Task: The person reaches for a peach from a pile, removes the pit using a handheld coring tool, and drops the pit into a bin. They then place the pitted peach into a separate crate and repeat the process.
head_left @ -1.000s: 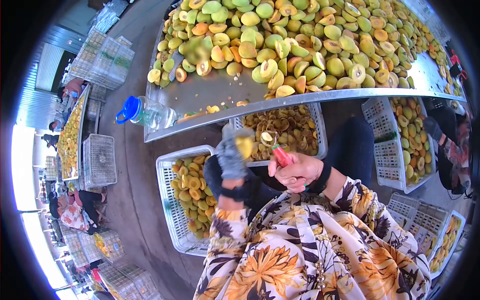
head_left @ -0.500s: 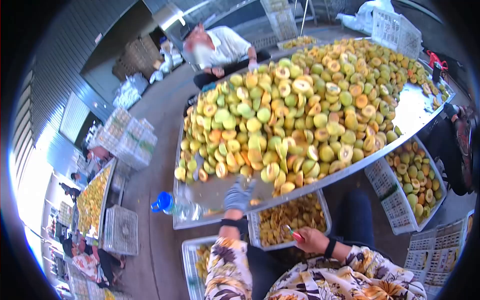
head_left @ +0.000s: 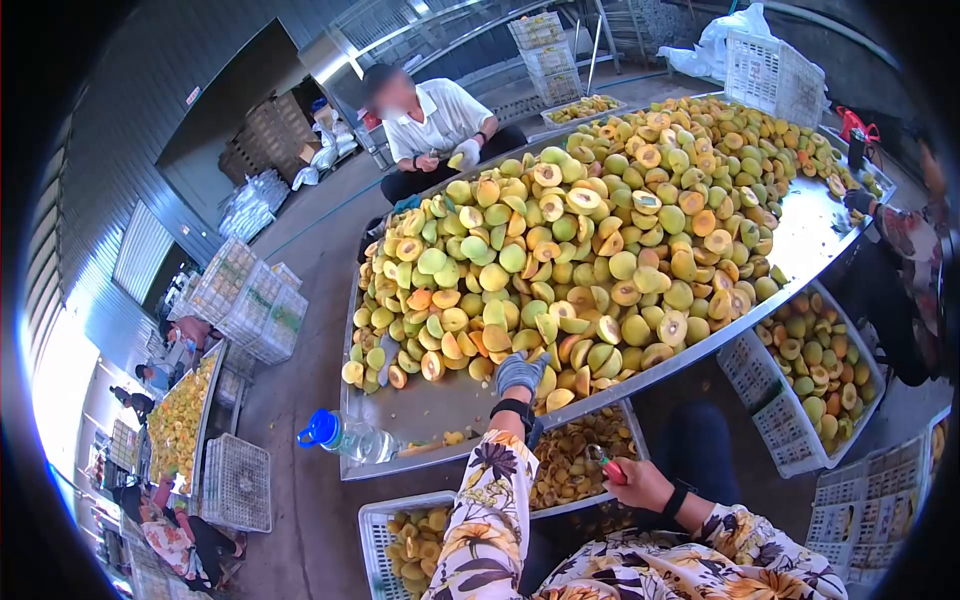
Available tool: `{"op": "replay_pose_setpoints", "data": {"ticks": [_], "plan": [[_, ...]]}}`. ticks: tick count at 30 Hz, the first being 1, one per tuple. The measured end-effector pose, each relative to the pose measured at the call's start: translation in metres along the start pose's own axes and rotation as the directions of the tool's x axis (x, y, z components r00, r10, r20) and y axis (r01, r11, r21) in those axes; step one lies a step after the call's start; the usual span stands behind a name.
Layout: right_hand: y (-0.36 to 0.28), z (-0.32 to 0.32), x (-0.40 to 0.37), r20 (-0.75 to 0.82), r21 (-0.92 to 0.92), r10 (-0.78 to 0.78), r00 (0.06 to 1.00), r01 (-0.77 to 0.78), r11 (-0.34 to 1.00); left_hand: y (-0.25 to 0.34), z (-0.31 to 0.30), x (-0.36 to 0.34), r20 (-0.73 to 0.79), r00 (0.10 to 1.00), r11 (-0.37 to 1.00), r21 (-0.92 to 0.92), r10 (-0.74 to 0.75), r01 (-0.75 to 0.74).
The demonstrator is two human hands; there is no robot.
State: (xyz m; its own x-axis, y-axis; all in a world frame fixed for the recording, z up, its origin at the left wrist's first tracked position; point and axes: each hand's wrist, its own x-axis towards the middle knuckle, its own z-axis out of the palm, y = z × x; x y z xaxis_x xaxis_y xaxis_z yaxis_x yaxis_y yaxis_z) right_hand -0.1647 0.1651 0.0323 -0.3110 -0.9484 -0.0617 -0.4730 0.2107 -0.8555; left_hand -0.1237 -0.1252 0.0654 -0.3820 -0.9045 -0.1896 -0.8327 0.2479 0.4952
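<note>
A large heap of halved yellow-green fruit (head_left: 560, 250) lies on a metal table (head_left: 420, 400). My left hand (head_left: 521, 374), in a grey glove, reaches to the heap's near edge, its fingers around a fruit half there, partly hidden. My right hand (head_left: 640, 485) is bare and grips a red-handled tool (head_left: 613, 470) with a metal tip, above a crate of darker fruit pieces (head_left: 575, 460). A clear bottle with a blue cap (head_left: 360, 440) lies at the table's near left corner.
Across the table, a person (head_left: 440, 125) holds a fruit piece. Another person's arm (head_left: 900, 220) reaches in at the right. Crates of fruit (head_left: 815, 370) stand below the table's right side and at the bottom (head_left: 410, 540). Stacked crates (head_left: 250, 300) and another worktable (head_left: 185, 410) are at left.
My left hand has moved right and slightly forward, onto fruit at the heap's edge. My right hand keeps the tool. The person across has raised their head, and the view has shifted slightly.
</note>
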Motion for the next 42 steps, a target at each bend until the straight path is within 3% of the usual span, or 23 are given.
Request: {"op": "replay_pose_setpoints", "data": {"ticks": [4,6,8,10,12,14,17,18,20,21,22,24,26,28,29,31,34,35,36,37,38,40,42], "plan": [[0.0,-0.01,0.001,-0.109,0.177,0.113,0.988,-0.093,0.98,-0.032,0.023,0.03,0.062,0.998,0.981,-0.192,0.016,-0.004],[-0.006,-0.025,0.006,-0.007,0.358,0.27,0.963,-0.25,0.9,-0.033,0.011,0.006,0.008,0.998,0.944,-0.325,0.055,-0.049],[-0.004,-0.033,0.017,-0.151,0.419,0.246,0.957,-0.163,0.893,-0.034,-0.011,-0.026,0.027,0.91,0.836,-0.407,0.413,-0.367],[-0.002,-0.036,0.035,-0.188,0.369,0.151,0.97,-0.073,0.927,-0.037,-0.029,-0.058,0.126,0.773,0.736,-0.432,0.622,-0.522],[-0.049,-0.05,0.042,0.015,0.601,0.188,0.982,-0.159,0.783,-0.034,-0.041,-0.097,0.185,0.755,0.727,-0.483,0.629,-0.487],[-0.053,-0.036,0.057,0.113,0.651,0.061,0.992,-0.12,0.75,-0.028,-0.056,-0.127,0.141,0.648,0.573,-0.63,0.749,-0.525],[-0.082,-0.023,0.06,0.193,0.742,0.029,0.981,-0.165,0.65,-0.04,-0.054,-0.141,0.006,0.637,0.465,-0.69,0.771,-0.555],[-0.084,-0.016,0.061,0.159,0.802,0.0,0.987,-0.129,0.583,-0.044,-0.052,-0.15,0.009,0.653,0.475,-0.694,0.757,-0.541],[-0.093,-0.003,0.059,0.163,0.829,-0.006,0.987,-0.134,0.543,-0.043,-0.048,-0.168,-0.097,0.792,0.193,-0.945,0.603,-0.263],[-0.097,0.007,0.056,0.121,0.866,0.031,0.992,-0.121,0.485,-0.041,-0.039,-0.175,-0.21,0.806,0.063,-0.954,0.553,-0.292],[-0.1,0.016,0.053,0.081,0.899,0.073,0.994,-0.104,0.426,-0.04,-0.034,-0.179,-0.209,0.811,0.067,-0.955,0.546,-0.29],[-0.102,0.035,0.048,0.082,0.898,0.096,0.992,-0.116,0.424,-0.039,-0.025,-0.185,-0.182,0.949,-0.07,-0.983,0.256,-0.17],[-0.098,0.054,0.047,-0.007,0.898,0.145,0.989,-0.058,0.437,-0.041,-0.015,-0.183,-0.227,0.966,-0.003,-0.974,0.127,-0.228],[-0.092,0.065,0.045,-0.022,0.875,0.152,0.988,-0.055,0.48,-0.056,0.002,-0.176,0.028,0.999,-0.365,-0.93,0.026,0.035],[-0.092,0.069,0.045,-0.061,0.87,0.188,0.98,-0.04,0.491,-0.062,0.008,-0.172,0.088,0.996,-0.397,-0.915,-0.026,0.07],[-0.088,0.081,0.045,-0.162,0.858,0.219,0.962,0.027,0.514,-0.074,0.024,-0.172,0.03,0.999,-0.353,-0.935,-0.021,0.021],[-0.094,0.073,0.041,-0.104,0.8,0.254,0.962,-0.071,0.595,-0.082,0.029,-0.17,0.003,0.999,-0.238,-0.971,-0.045,-0.008],[-0.092,0.074,0.046,-0.199,0.602,0.17,0.965,-0.016,0.799,-0.088,0.034,-0.169,-0.139,0.989,-0.004,-0.99,-0.044,-0.14],[-0.089,0.071,0.045,-0.192,0.6,0.167,0.967,-0.019,0.8,-0.094,0.038,-0.165,-0.276,0.961,0.229,-0.936,-0.01,-0.266],[-0.085,0.067,0.041,-0.155,0.455,0.081,0.985,-0.001,0.891,-0.101,0.039,-0.16,-0.135,0.988,-0.022,-0.99,-0.067,-0.137],[-0.09,0.06,0.038,-0.106,0.3,0.003,0.994,0.029,0.954,-0.102,0.033,-0.16,-0.133,0.988,-0.02,-0.991,-0.073,-0.135],[-0.082,0.059,0.03,-0.097,0.163,-0.075,0.992,0.09,0.982,-0.092,0.014,-0.166,0.071,0.995,-0.291,-0.955,-0.063,0.05],[-0.076,0.06,0.025,-0.083,0.022,-0.177,0.981,0.179,0.984,-0.085,0.01,-0.17,0.051,0.993,-0.268,-0.963,-0.105,0.022]]}}
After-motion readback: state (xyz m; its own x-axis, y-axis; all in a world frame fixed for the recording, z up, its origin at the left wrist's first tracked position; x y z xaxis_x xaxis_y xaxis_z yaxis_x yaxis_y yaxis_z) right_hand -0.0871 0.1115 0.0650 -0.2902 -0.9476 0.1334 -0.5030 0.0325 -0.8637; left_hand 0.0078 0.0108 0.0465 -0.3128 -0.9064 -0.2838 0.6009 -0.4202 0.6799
